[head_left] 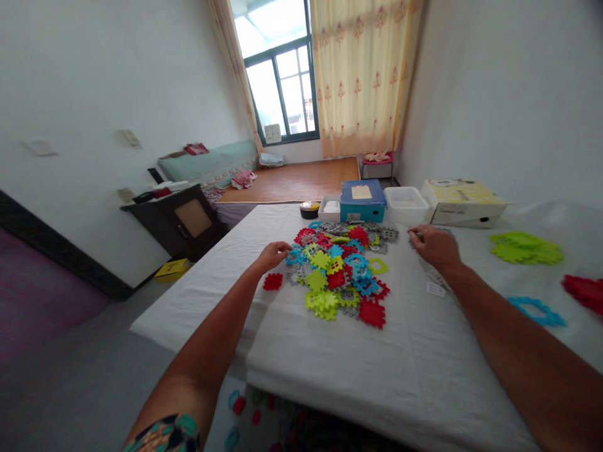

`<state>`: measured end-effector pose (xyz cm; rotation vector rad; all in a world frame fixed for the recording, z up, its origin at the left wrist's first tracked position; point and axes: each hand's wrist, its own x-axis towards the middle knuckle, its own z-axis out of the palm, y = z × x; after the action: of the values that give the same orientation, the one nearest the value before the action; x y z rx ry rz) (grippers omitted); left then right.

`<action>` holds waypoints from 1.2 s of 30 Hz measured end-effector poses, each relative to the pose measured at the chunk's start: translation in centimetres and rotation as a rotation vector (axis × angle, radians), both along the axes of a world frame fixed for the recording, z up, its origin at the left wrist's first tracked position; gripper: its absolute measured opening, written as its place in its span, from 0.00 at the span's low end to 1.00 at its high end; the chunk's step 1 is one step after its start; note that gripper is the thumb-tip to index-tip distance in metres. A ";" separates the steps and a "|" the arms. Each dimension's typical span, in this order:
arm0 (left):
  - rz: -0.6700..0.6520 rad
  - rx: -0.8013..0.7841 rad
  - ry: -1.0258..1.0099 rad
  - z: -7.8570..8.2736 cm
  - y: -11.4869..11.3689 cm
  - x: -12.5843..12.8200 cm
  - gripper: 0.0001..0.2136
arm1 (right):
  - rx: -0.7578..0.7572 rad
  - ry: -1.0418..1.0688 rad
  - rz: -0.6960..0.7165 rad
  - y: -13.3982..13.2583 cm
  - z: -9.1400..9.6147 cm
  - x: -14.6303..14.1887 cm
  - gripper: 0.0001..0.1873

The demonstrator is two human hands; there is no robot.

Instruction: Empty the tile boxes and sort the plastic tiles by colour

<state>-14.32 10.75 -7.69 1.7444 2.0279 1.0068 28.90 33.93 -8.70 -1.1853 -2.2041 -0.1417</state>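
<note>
A heap of flat plastic puzzle tiles (340, 270) in red, blue, lime and grey lies in the middle of a table under a white cloth (330, 358). My left hand (273, 255) rests at the heap's left edge, fingers curled over a blue tile; a single red tile (272, 281) lies just below it. My right hand (434, 245) lies on the cloth to the right of the heap, fingers curled round a grey tile (414, 237) at its fingertips. Small white paper slips (436, 288) lie beside my right wrist.
At the table's far edge stand a blue box (362, 201), a clear plastic tub (406, 204), a white and yellow carton (464, 202) and a round black tin (309, 209). Sorted lime tiles (525, 247), a blue tile (537, 311) and red tiles (586, 292) lie at right. A dark cabinet (181, 220) stands left.
</note>
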 end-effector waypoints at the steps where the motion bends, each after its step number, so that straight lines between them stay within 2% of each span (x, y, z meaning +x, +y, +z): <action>1: -0.003 -0.016 0.014 -0.3 -0.6 0.1 0.17 | 0.003 0.001 0.005 -0.2 0.1 -0.1 0.17; 6: -0.028 -0.025 0.048 -1.3 -1.6 1.9 0.22 | 0.001 -0.005 0.047 -1.4 0.2 -0.7 0.17; 10: -0.015 -0.017 0.010 -1.4 -0.7 2.7 0.28 | -0.009 -0.032 0.105 -2.0 -0.1 -1.0 0.16; 14: 0.067 -0.007 -0.071 -0.9 0.3 2.7 0.37 | -0.024 -0.049 0.100 -2.2 -0.2 -1.2 0.15; 23: 0.116 0.053 -0.366 1.5 1.3 4.0 0.35 | -0.035 -0.062 0.113 -3.0 -0.4 -1.7 0.15; 25: 0.155 0.139 -0.381 2.5 1.6 4.6 0.32 | -0.031 -0.046 0.131 -3.3 -0.2 -2.0 0.16; 28: 0.194 0.359 -0.363 4.3 2.1 6.1 0.24 | -0.060 0.046 0.195 -4.1 0.7 -3.0 0.15; 30: 0.116 0.468 -0.385 5.1 2.5 7.8 0.21 | -0.141 0.166 0.268 -5.1 1.6 -4.2 0.14; 32: -0.006 0.503 -0.428 5.4 2.8 10.0 0.19 | -0.299 0.316 0.386 -6.7 2.7 -5.6 0.15; 36: -0.172 0.448 -0.409 4.1 3.3 14.3 0.16 | -0.642 0.469 0.672 -10.1 3.9 -8.3 0.19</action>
<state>-0.03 14.02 -3.55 1.6885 1.4514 1.6912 20.63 23.81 -4.83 -0.5975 -2.1251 1.0698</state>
